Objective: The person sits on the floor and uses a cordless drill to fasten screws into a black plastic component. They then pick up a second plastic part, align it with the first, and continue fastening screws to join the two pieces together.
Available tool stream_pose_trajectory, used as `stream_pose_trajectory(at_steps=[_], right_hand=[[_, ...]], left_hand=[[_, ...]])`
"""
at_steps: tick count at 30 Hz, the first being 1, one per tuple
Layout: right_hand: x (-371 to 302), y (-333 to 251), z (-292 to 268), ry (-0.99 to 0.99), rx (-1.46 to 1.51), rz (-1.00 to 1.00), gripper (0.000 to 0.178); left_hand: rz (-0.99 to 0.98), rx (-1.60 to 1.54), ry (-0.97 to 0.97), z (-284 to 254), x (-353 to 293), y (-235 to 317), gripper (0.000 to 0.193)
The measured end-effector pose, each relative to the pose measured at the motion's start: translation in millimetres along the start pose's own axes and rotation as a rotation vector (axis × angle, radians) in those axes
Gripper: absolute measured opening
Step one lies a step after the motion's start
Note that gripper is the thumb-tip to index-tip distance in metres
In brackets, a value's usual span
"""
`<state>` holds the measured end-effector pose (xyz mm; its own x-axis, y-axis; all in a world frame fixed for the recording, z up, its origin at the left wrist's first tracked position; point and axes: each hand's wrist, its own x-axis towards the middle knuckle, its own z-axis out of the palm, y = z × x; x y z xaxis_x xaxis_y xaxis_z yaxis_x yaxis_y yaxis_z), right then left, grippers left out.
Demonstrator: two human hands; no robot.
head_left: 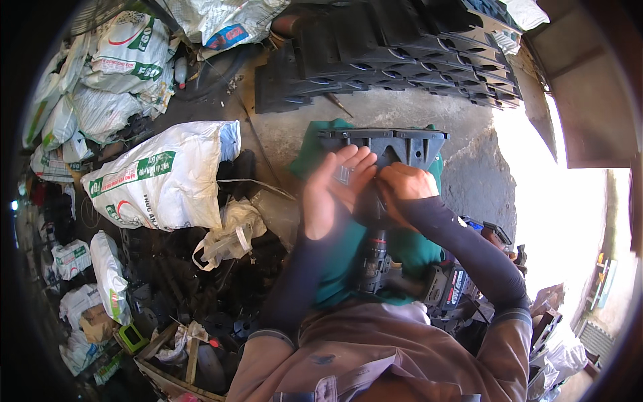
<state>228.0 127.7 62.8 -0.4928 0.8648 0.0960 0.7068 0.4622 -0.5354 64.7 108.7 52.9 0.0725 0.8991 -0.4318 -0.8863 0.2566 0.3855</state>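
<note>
A black molded plastic part [418, 149] with a ribbed rim rests across my green-clad knees [338, 268]. My left hand [340, 187] is raised against its near left side, fingers stretched and palm showing. Small pale, shiny slivers seem to lie on that palm, too blurred to name. My right hand [408, 184] is closed at the near side of the plastic part, fingers pinched together. Whatever is in them is hidden. Below the hands, a cordless drill [375, 258] lies between my thighs, its front end toward the part.
A stack of similar black plastic parts [388, 57] stands at the far side. White printed sacks [164, 177] lie to the left, above dark clutter. At my right hip is a battery-powered tool [445, 287]. A wooden crate [177, 378] stands at lower left.
</note>
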Motion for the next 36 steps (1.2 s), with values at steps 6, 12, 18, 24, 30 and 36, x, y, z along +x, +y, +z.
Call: stream_pose_trajectory(at_steps=[6,12,18,24,30,36], right_hand=[[2.9,7.5,7.8,-0.174,0.050,0.246,0.008],[-1.6,8.8,6.4,-0.123,0.083,0.167,0.008],[4.9,5.7,4.3,-0.200,0.135,0.317,0.011],[11.5,-2.6,-0.5,-0.214,-0.010,0.302,0.013],[16.1,-11.4,-23.4,-0.083,0.061,0.086,0.012],[4.0,-36.9,-3.9,0.247,0.150,-0.219,0.028]], left_hand=[[-0.019,0.010,-0.009,-0.2,1.2,0.2,0.041],[0.001,0.014,-0.025,-5.2,4.1,-3.0,0.039],[-0.014,0.005,-0.022,-7.8,2.9,-3.5,0.039],[-0.002,-0.005,-0.020,-5.9,2.3,-4.7,0.039],[-0.012,0.005,-0.073,-7.1,-3.2,2.3,0.045],[0.025,0.021,-0.262,-7.0,-18.6,-0.2,0.056]])
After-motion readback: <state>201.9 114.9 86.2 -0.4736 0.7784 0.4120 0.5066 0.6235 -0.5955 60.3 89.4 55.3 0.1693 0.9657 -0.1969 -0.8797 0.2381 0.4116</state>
